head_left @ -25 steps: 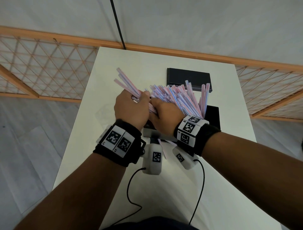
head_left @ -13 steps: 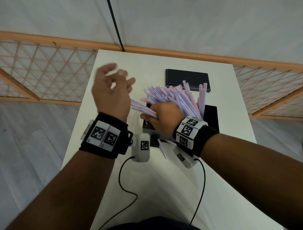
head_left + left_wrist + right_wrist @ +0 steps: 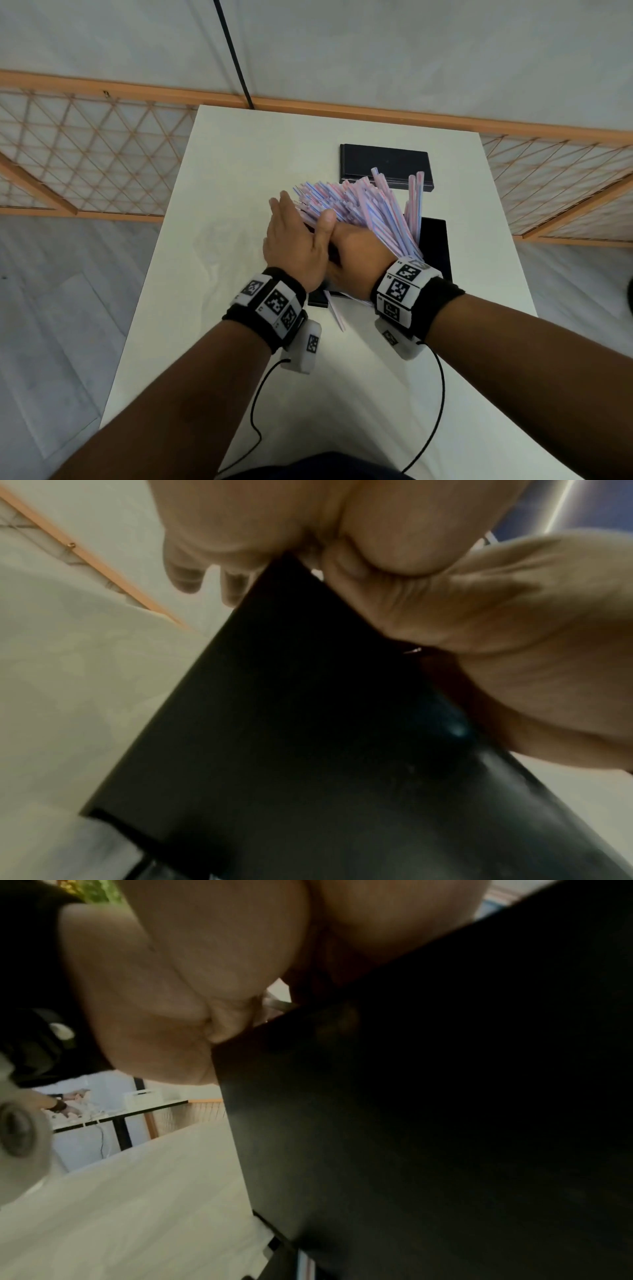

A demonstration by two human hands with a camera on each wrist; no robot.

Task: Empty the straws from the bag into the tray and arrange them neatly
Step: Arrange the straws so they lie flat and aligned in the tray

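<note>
White desk (image 3: 239, 164), narrow, its far edge against a pale wall with an orange wooden rail (image 3: 513, 128) and lattice panels (image 3: 85, 154) either side; grey plank floor (image 3: 51, 325) to the left and right. A black cable (image 3: 233, 51) runs down the wall to the desk's far edge. Black tray (image 3: 435, 246) sits right of centre, its left side hidden under both hands; a second flat black piece (image 3: 383, 161) lies beyond it, near the far edge. Straws (image 3: 370, 209), pink and blue striped, stand fanned out of the tray, leaning away and leftward; one stray straw (image 3: 337, 313) lies on the desk just off the tray's near edge. Left hand (image 3: 294, 240) flat, fingers (image 3: 284, 209) straight and together, palm against the left side of the bundle. Right hand (image 3: 356, 250) at the base of the bundle; whether its fingers are curled round the straws cannot be told. Left half of the desk bare, near half too, save two wrist cables (image 3: 438, 394). Wrist views blurred, mostly black tray wall (image 3: 308, 723) and palm.
</note>
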